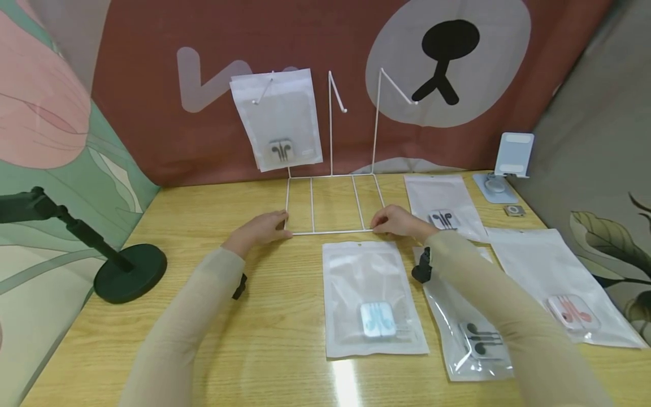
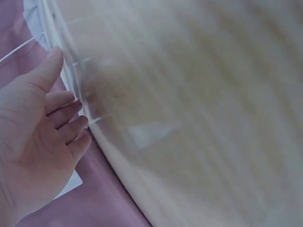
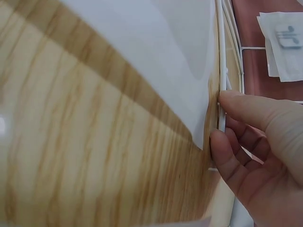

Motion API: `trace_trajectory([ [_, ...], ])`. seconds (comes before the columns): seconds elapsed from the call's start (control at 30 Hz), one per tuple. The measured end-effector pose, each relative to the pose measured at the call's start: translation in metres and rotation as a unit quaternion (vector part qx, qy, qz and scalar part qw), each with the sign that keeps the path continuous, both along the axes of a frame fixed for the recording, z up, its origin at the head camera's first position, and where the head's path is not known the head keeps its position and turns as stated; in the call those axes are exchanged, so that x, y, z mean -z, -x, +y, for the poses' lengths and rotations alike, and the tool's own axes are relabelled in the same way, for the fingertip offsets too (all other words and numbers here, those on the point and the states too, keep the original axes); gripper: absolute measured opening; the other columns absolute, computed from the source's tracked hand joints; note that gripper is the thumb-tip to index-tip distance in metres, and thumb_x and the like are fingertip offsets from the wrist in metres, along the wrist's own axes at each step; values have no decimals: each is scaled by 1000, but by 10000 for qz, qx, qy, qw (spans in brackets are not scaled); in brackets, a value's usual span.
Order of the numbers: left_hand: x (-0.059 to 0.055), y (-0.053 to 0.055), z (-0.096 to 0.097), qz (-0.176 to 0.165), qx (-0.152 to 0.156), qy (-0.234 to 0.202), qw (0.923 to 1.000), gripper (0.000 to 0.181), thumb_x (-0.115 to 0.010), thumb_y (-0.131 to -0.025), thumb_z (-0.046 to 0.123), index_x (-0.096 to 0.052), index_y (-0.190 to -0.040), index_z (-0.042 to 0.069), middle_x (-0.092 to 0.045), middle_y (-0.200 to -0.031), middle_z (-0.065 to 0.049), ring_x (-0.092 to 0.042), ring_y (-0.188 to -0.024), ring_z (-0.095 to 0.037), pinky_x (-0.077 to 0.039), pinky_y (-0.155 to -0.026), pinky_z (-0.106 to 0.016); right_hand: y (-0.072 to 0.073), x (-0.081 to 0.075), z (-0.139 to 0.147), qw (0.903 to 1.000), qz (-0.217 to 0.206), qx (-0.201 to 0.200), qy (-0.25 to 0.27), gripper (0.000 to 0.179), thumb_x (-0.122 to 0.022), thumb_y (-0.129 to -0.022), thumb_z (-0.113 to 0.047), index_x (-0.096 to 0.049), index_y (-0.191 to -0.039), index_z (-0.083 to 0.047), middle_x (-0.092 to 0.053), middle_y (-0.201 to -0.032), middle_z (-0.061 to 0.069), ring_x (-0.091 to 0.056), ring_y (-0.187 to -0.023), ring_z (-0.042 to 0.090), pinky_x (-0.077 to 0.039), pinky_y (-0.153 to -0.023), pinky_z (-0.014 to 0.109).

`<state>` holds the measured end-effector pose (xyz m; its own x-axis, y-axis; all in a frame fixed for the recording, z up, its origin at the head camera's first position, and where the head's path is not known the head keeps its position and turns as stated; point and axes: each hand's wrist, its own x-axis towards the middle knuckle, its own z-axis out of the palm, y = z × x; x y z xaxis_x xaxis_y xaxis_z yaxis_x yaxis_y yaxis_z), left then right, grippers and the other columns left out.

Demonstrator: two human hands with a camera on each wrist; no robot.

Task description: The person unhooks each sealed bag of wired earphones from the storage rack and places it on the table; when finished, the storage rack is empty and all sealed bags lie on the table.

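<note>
A white wire display rack (image 1: 338, 232) stands on the wooden table, with three upright prongs at its back. My right hand (image 1: 396, 220) pinches its front wire near the right corner; in the right wrist view, thumb and fingers (image 3: 229, 151) meet at the white wire. At the front left corner is my left hand (image 1: 261, 229), its thumb and fingers spread apart around that corner. The left wrist view shows the fingers (image 2: 71, 123) loosely bent, tips right at the wire. White pouches with earphones (image 1: 278, 121) hang from the rack's left prong.
A pouch with light blue earphones (image 1: 373, 299) lies in front of the rack. To the right lie further pouches, with black earphones (image 1: 480, 342), dark earphones (image 1: 447, 200) and pink earphones (image 1: 590, 282). A blue stand (image 1: 512, 155) is back right; a black lamp-like stand (image 1: 129, 274) is left.
</note>
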<state>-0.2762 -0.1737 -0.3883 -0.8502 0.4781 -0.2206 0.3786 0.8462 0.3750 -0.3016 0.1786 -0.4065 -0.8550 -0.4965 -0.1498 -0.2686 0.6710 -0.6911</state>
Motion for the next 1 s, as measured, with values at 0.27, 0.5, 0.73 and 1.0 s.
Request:
trace_trajectory([
  [0.27, -33, 17, -9, 231, -633, -588, 9960, 60, -47, -97, 33, -29, -143, 0, -27, -146, -18, -23, -133, -35, -18, -108, -47, -2, -2, 0, 9998, 85, -29, -164, 5, -65, -85, -4, -69, -85, -2, -63, -74, 2, -51, -56, 13, -46, -50, 25],
  [0.5, -77, 39, -16, 1004, -1520, -1487, 9720, 57, -47, -97, 34, -32, -142, 2, -35, -142, -18, -37, -124, -35, -33, -100, -49, 0, -1, 1, 9998, 70, -10, -193, 4, -65, -86, -7, -69, -84, -4, -62, -75, 1, -51, -55, 12, -46, -49, 24],
  [0.73, -113, 55, -17, 1321, -2379, -2353, 9331, 66, -44, -97, 32, -12, -148, 5, -30, -140, -18, -36, -118, -28, -33, -99, -41, 0, 2, 2, 9997, 113, -61, -206, 5, -65, -86, -7, -69, -84, -5, -61, -72, -1, -50, -52, 12, -45, -48, 24],
  [1.0, -133, 57, -10, 409, -2842, -3271, 9003, 84, -47, -95, 30, 20, -145, 16, 7, -153, -8, -6, -137, -21, -12, -110, -33, -1, 1, 2, 10000, 80, -26, -38, 5, -65, -85, -6, -69, -83, -4, -60, -70, 0, -48, -52, 12, -43, -47, 24],
])
